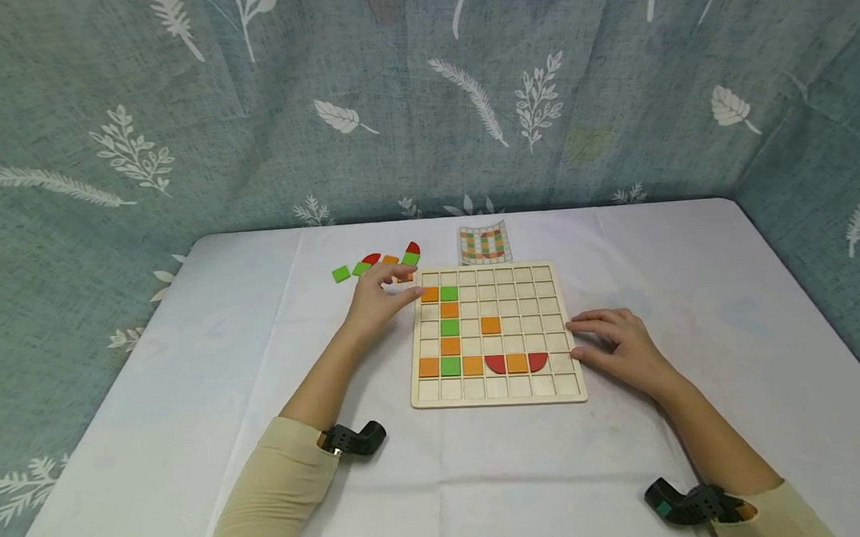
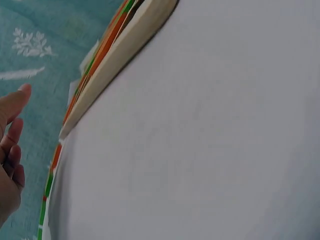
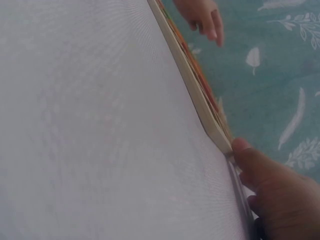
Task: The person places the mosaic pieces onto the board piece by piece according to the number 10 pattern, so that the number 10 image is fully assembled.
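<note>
A wooden grid board (image 1: 510, 387) lies flat on the table with orange and green squares and two red quarter-round tiles (image 1: 495, 365) set in its cells. My left hand (image 1: 379, 304) hovers by its upper left corner, thumb and fingers apart; no tile shows between them, and the left wrist view also shows the hand (image 2: 11, 155) with nothing in it. Beneath and beyond those fingers lie loose tiles, among them a green square (image 1: 340, 274) and a red piece (image 1: 413, 247); some are partly hidden. My right hand (image 1: 621, 347) touches the board's right edge with relaxed fingertips and thumb.
Behind the board lies a small pattern card (image 1: 484, 243) printed with a coloured grid. White cloth (image 1: 525, 472) covers the table, and a leaf-patterned green curtain (image 1: 408, 101) hangs along its far side.
</note>
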`<state>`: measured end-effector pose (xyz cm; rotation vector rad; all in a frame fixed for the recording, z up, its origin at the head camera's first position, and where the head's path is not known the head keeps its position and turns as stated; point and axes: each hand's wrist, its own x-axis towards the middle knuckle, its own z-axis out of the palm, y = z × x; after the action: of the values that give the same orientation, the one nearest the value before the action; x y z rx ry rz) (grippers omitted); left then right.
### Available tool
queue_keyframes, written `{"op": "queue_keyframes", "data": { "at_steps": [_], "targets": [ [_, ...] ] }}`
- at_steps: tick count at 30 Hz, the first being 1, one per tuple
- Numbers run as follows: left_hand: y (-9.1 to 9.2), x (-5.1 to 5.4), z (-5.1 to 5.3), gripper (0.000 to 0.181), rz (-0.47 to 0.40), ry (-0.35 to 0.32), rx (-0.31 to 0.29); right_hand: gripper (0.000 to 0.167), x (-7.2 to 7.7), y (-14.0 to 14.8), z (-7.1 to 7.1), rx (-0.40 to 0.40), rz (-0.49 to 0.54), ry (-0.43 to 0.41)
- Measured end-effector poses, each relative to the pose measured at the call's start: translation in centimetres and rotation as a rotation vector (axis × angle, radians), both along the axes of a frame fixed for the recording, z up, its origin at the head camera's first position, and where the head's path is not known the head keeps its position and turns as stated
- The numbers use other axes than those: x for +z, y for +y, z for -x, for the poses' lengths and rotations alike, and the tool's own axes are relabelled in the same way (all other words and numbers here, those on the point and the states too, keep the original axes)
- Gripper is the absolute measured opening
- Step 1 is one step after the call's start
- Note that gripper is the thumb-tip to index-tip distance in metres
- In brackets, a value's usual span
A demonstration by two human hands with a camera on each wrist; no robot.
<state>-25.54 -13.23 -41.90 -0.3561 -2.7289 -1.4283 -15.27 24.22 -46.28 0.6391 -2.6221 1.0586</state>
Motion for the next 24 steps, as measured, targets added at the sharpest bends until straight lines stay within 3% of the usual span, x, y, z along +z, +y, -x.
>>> {"op": "queue_keyframes", "data": {
  "at_steps": [9, 18, 24],
  "targets": [
    [-3.7, -0.3, 1.0, 0.042, -0.001, -0.036, 0.12, 0.038, -0.1, -0.1, -0.1, -0.004, 0.013, -0.003],
    [-7.6, -0.9, 2.5, 0.043, -0.059, -0.045, 0.244, 0.038, 0.0, -0.1, -0.1, -0.005, 0.007, -0.005],
    [-9.5, -1.8, 3.2, 0.045, 0.079, -0.042, 0.374, 0.037, 0.0, -0.1, -0.1, -0.011, 0.001, -0.01]
  ]
}}
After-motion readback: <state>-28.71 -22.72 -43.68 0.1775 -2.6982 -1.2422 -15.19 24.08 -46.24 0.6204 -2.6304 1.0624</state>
